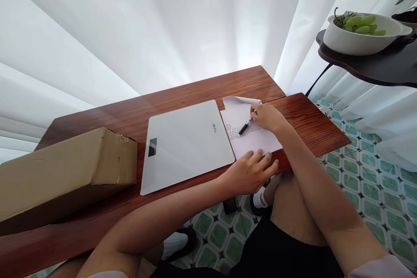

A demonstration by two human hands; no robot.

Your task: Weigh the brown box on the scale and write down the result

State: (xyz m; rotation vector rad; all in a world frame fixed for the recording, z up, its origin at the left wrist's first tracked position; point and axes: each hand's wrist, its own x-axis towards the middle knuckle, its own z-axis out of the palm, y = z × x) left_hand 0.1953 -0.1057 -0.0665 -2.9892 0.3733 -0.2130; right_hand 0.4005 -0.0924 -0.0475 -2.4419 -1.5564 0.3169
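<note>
My right hand (267, 116) grips a black pen (245, 126) whose tip rests on a white sheet of paper (260, 142) with printed or written lines. The sheet's far corner is curled up. My left hand (250, 170) lies flat with fingers spread on the near edge of the same sheet, at the table's front edge. Just left of the paper lies a flat white digital scale (185, 143) with a small dark display.
A brown cardboard box (61, 171) lies at the left of the wooden table (202, 89). White curtains hang behind. At upper right a dark shelf (378, 67) carries a white bowl (358, 41) of green grapes. Green patterned floor tiles lie below.
</note>
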